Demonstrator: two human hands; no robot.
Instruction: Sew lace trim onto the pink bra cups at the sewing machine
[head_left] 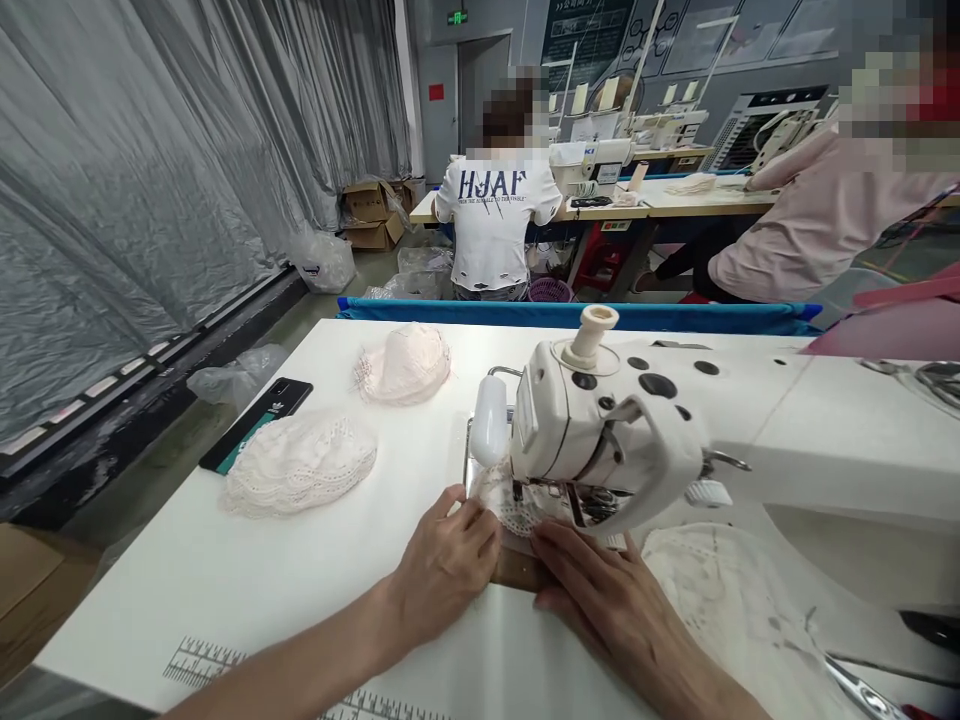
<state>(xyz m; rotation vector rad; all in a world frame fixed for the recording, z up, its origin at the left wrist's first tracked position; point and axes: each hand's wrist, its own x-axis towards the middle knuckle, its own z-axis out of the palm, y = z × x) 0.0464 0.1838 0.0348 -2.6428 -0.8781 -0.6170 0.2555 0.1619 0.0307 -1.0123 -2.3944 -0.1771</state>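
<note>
With right hand (600, 585) flat and unclenched, touches lace (517, 514) under sewing machine (546, 425). Curls left hand (450, 558) by lace's left edge; cannot tell whether pinching it.

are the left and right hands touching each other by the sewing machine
Apart: the head view shows a gap between left hand and right hand, with a brown strip visible between them.

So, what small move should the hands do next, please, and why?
I would probably ease the lace piece slightly farther under the sewing machine head, guiding with both hands: the left hand is at its left side, the right hand at its near right, and part already lies beneath the head.
</note>
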